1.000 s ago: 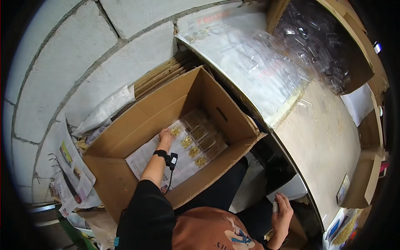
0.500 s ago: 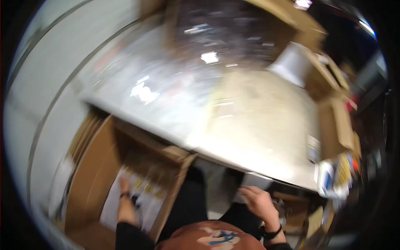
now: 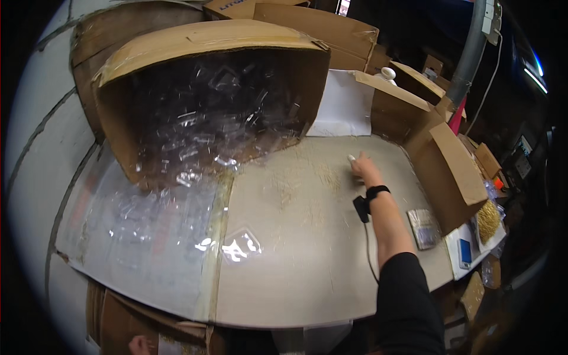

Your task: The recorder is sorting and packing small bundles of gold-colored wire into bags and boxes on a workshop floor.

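My right hand (image 3: 367,170) reaches across the pale tabletop (image 3: 284,284), its fingers apart near the surface, one tip covered in white. Beside it lie scattered thin gold-coloured pieces (image 3: 327,176), like pins or sticks. A black band with a small black device and cable (image 3: 362,209) is on that wrist. At the lower left, my left hand (image 3: 140,345) is partly cut off by the picture's edge, over a cardboard box (image 3: 121,319) below the table; its fingers are unclear. A clear plastic shell (image 3: 241,244) rests on the near tabletop.
A large tipped cardboard box (image 3: 207,36) spills clear plastic shells (image 3: 228,121) onto the table's left. A cardboard wall (image 3: 452,171) borders the right side. Near it lie a banded stack (image 3: 423,229), a blue-screened device (image 3: 465,252) and a heap of gold-coloured pieces (image 3: 488,222).
The view has swung up over the table. My right hand has gone from the near edge to far across the tabletop. My left hand remains at the lower box.
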A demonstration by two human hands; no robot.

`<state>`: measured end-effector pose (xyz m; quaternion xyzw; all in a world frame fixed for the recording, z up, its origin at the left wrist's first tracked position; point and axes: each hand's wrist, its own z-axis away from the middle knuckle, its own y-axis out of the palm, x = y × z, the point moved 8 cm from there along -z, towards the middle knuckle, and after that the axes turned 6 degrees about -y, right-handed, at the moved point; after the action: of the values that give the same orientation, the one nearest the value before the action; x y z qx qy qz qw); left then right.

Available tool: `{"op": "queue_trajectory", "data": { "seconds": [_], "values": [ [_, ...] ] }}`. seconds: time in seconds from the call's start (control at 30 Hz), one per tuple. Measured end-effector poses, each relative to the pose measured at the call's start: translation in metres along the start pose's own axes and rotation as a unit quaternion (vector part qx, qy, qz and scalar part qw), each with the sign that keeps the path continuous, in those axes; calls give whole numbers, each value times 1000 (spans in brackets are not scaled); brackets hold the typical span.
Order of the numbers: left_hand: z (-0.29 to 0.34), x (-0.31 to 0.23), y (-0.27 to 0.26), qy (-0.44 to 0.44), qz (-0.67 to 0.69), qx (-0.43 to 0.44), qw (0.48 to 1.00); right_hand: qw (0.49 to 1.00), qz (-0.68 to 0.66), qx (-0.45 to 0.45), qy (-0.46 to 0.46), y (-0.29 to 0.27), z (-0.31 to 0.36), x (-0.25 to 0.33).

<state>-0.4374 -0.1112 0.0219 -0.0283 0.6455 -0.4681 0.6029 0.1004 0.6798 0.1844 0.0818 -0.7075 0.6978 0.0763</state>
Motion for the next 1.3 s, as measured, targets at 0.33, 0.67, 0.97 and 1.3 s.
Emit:
{"op": "queue_trajectory", "data": {
  "seconds": [0.33, 0.67, 0.97, 1.3],
  "values": [
    [-71, -505, 184, 367, -27, 218, 904, 983, 68, 140, -97, 44, 42, 190],
    [-107, -530, 337, 353, -246, 132, 893, 901, 127, 127, -394, 38, 232, 103],
    [-47, -504, 264, 163, 27, 256, 953, 924, -193, 61, -324, -21, 182, 14],
    [49, -434, 216, -4, 327, 395, 858, 908, -18, 153, -389, 22, 326, 40]
  ]
}}
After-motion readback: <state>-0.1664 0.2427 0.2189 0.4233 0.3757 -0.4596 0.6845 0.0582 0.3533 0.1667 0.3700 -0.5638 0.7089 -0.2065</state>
